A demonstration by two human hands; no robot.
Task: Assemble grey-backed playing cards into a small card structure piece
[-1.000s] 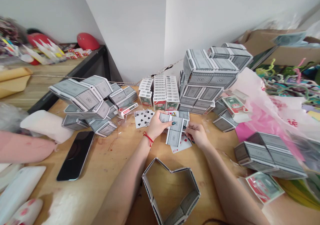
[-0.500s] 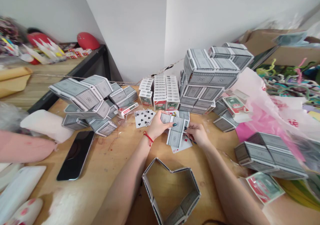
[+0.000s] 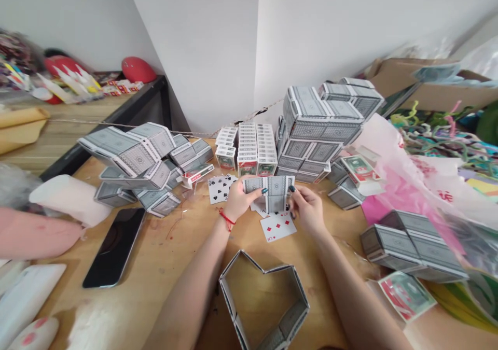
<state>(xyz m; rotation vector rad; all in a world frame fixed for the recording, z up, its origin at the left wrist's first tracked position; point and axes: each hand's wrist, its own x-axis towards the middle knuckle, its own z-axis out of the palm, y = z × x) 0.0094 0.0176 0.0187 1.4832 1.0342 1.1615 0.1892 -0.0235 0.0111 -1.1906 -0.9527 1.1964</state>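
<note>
Both my hands hold a folded strip of grey-backed playing cards [image 3: 269,190] just above the wooden table [image 3: 171,256]. My left hand [image 3: 238,199], with a red string at the wrist, pinches its left end. My right hand [image 3: 306,209] grips its right side and lower flap. Under the strip lies a face-up red diamond card [image 3: 277,226]. A face-up spade card [image 3: 218,188] lies to the left. In front of me stands a heart-shaped frame of folded cards [image 3: 264,308].
Folded card blocks pile up at the left [image 3: 134,155], at the back right [image 3: 322,119] and at the right [image 3: 412,243]. Rows of card packs [image 3: 252,148] stand against the wall. A black phone [image 3: 114,246] lies left. Pink plastic [image 3: 392,189] and a cardboard box [image 3: 424,80] sit right.
The card strip has been raised and turned more level between my hands, which moved slightly away from me. The diamond card beneath is now uncovered. The view tilted a little.
</note>
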